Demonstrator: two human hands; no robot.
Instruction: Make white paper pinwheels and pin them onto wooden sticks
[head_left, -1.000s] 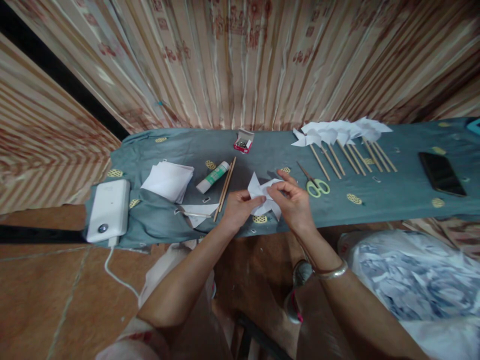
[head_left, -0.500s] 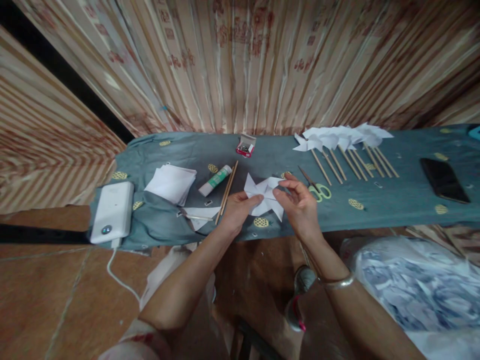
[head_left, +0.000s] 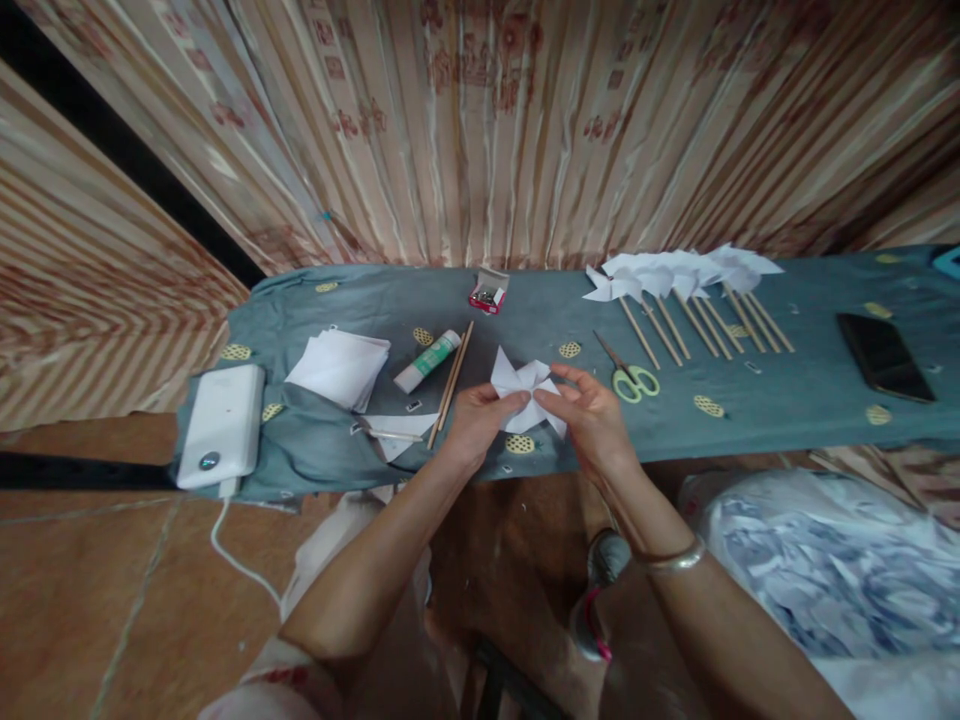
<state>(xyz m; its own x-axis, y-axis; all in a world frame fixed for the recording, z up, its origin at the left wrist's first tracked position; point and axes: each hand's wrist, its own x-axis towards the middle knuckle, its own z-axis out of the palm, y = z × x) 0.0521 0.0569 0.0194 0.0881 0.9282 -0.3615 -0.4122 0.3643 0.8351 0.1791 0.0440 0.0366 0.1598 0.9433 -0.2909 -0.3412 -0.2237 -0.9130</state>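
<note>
A white paper pinwheel (head_left: 517, 378) with pointed, folded blades is held between both hands above the near edge of the cloth. My left hand (head_left: 478, 422) pinches its left side, the thumb lying near the centre. From the right, my right hand (head_left: 591, 418) grips it too, with the thumb pressed by the middle and the fingers behind the paper. The fingers under the pinwheel are partly hidden. Close to my left hand lie thin wooden sticks (head_left: 451, 385) and a glue stick (head_left: 427, 361). Scissors with green handles (head_left: 634, 382) rest right of my right hand.
Finished pinwheels on sticks (head_left: 679, 275) lie in a row at the back right, a phone (head_left: 885, 356) beyond. Leftward are a paper stack (head_left: 341, 366) and a power bank (head_left: 222, 425). A small red box (head_left: 487, 292) stands behind; a bag of paper scraps (head_left: 840, 570) sits below right.
My right hand has moved inward to the left, its thumb going from the pinwheel's right blade to the centre and folding that side in. The scissors are now fully visible.
</note>
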